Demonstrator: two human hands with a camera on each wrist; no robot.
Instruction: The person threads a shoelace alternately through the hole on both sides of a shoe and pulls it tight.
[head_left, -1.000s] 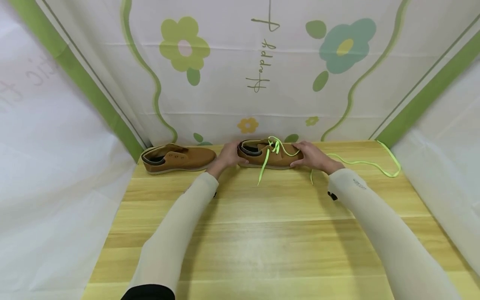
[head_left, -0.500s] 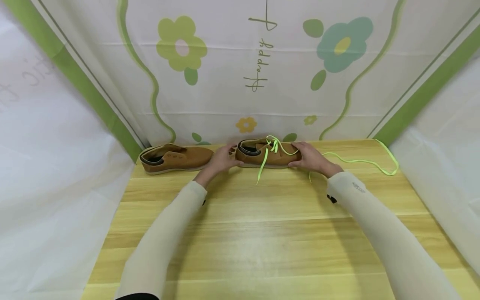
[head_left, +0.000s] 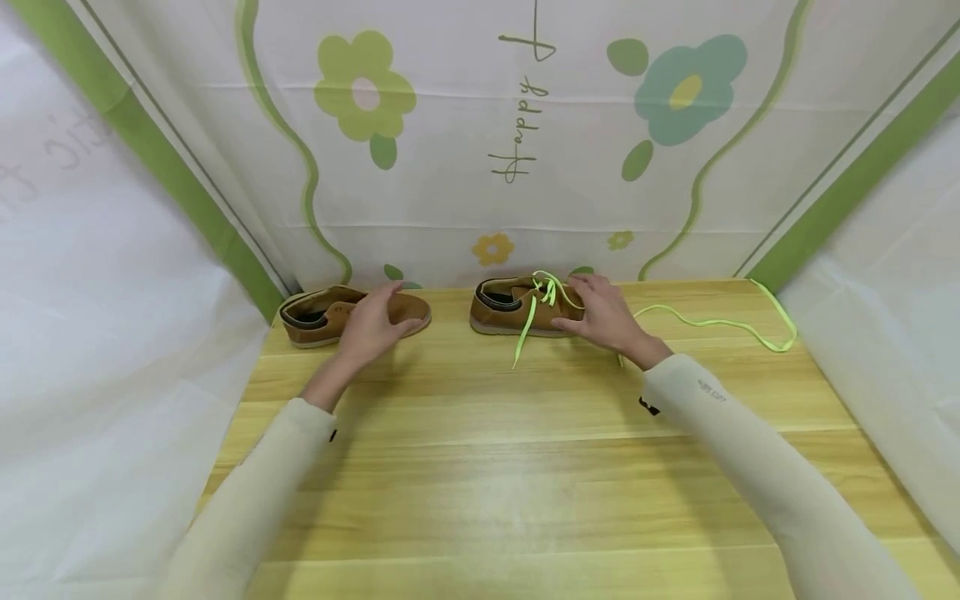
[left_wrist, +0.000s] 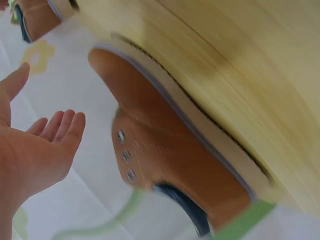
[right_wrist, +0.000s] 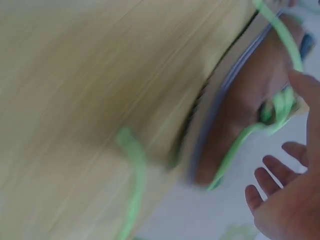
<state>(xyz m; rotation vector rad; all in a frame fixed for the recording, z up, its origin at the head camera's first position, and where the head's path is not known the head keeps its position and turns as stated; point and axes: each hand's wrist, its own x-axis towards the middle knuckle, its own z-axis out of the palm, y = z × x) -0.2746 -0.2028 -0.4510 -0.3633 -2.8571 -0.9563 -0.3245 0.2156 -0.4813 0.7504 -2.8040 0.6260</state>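
Two brown leather shoes stand against the back wall, toes to the right. My left hand (head_left: pixel 372 321) hovers over the middle of the unlaced shoe (head_left: pixel 412 310), thumb and fingers spread. In the left wrist view that shoe (left_wrist: pixel 170 135) shows bare metal eyelets and a dark collar lining, with the hand (left_wrist: pixel 42 150) apart from it. Above the toe of the laced shoe (head_left: pixel 498 317) is my right hand (head_left: pixel 606 317), its fingers relaxed and parted. A neon green lace (head_left: pixel 527 329) is threaded through this shoe's eyelets. The right wrist view is blurred, with the right hand (right_wrist: pixel 290 200) beside the shoe (right_wrist: pixel 245 95).
A long green lace end (head_left: pixel 720 323) trails right along the wooden tabletop (head_left: pixel 510 467) to the back corner. White printed cloth walls (head_left: pixel 450 192) with flowers and green borders enclose the back and both sides.
My left hand has let go of the laced shoe's heel and moved left over the unlaced shoe. My right hand has loosened from the toe and shifted slightly left. Both shoes stay put.
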